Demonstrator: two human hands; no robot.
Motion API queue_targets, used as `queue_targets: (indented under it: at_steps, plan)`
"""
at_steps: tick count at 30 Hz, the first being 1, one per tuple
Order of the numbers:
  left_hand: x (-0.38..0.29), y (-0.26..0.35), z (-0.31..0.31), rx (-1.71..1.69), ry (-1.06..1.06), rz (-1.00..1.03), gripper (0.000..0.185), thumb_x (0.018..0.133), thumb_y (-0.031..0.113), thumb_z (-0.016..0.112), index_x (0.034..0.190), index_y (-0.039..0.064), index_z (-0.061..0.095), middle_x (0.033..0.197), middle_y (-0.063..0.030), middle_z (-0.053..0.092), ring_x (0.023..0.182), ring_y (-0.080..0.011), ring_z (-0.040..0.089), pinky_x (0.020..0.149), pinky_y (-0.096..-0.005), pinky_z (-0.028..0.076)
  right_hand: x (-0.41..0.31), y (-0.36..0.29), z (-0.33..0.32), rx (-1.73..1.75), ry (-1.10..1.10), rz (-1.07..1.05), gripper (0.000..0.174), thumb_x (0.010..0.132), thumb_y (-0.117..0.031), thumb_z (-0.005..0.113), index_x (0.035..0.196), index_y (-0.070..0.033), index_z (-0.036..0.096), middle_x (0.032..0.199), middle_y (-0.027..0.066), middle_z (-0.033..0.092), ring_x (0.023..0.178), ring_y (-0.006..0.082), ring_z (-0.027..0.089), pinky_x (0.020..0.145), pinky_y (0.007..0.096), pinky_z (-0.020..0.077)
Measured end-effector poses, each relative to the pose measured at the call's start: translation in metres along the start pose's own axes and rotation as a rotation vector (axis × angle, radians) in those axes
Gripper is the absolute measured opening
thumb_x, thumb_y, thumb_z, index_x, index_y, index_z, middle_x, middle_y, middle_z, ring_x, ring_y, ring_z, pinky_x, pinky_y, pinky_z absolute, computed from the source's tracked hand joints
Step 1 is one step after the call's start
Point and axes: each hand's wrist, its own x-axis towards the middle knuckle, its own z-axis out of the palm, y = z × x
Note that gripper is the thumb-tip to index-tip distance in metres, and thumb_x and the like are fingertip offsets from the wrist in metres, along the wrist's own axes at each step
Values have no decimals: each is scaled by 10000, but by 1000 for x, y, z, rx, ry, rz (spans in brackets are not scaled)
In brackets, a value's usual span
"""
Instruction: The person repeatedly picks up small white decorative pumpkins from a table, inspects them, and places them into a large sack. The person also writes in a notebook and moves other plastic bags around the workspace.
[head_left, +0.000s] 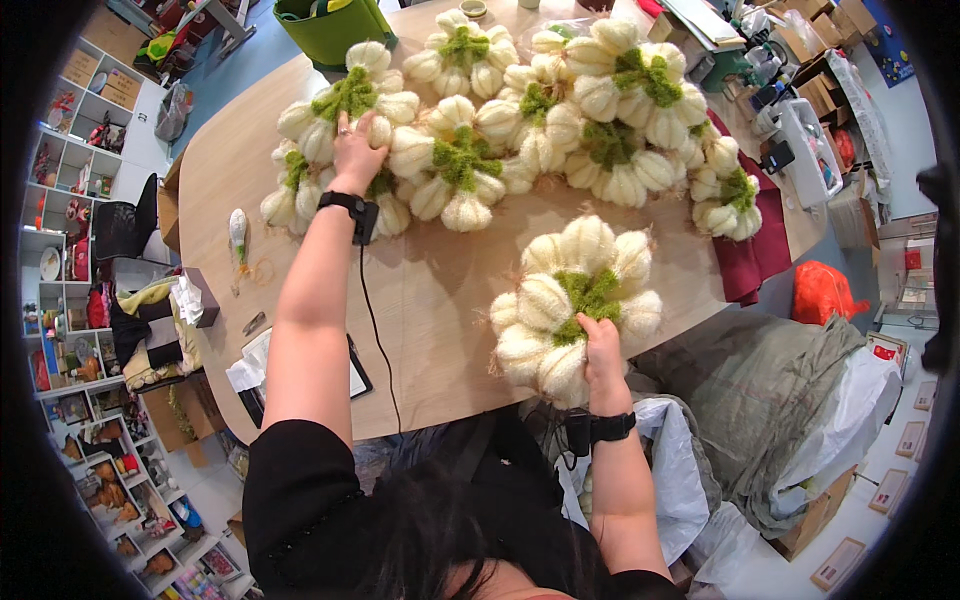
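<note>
Cream fuzzy-yarn garlic bulbs with green centres are tied into several bunches across the far side of the table. My left hand (360, 154) reaches to the upper-left bunch (311, 124), its fingers curled over the bulbs by the green centre (352, 94). At the table's near edge, my right hand (602, 352) grips another garlic bunch (544, 300) by its green middle (589, 292). The thumb lies on top; the other fingers are hidden under the bulbs. This bunch is tilted towards me. Both wrists wear black straps with small devices.
A single garlic bulb (238, 229) lies on the wooden table (450, 300) at left. A notepad (360, 371) sits partly under my left forearm, beside a black cable (379, 315). A green bag (330, 37) stands behind. Dark red cloth (754, 262) and a large sack (750, 405) lie right.
</note>
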Motion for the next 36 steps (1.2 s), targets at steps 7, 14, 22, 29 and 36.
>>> queue_targets:
  at_steps: [7,14,22,29,36]
  plan:
    - [-65,61,-41,-802,247,253,351,734,5,674,1074,29,590,1095,-135,580,1037,-272,571,899,-359,474,5,-16,26,164,-27,23,128,905,-73,681,895,41,622,909,102,678,785,151,626,687,311,510]
    - [-190,187,-92,-937,-496,721,457,622,-17,726,1059,50,609,1158,-150,597,1120,-341,575,954,-417,482,-20,-50,70,504,-498,95,515,1001,-453,542,1243,0,577,1190,117,643,1070,207,629,907,354,526]
    - [-266,198,-95,-1000,-1026,837,564,834,223,719,1329,58,505,1361,-179,506,1193,-383,533,974,-439,463,-51,-62,27,66,-316,207,203,855,-205,690,941,-21,680,914,82,676,733,178,666,619,281,534]
    - [-189,114,-19,-1024,-384,102,253,863,104,691,1103,26,676,967,-137,704,872,-208,664,776,-317,541,-38,-64,-10,386,7,221,141,908,-148,556,941,-40,641,824,87,657,717,227,656,659,359,553]
    - [-92,60,95,-27,-563,-185,582,820,249,682,1336,31,524,1196,-173,662,1168,-348,586,1035,-421,409,-22,-74,-37,417,33,141,153,929,-190,587,947,-42,624,840,107,655,730,238,663,625,365,554]
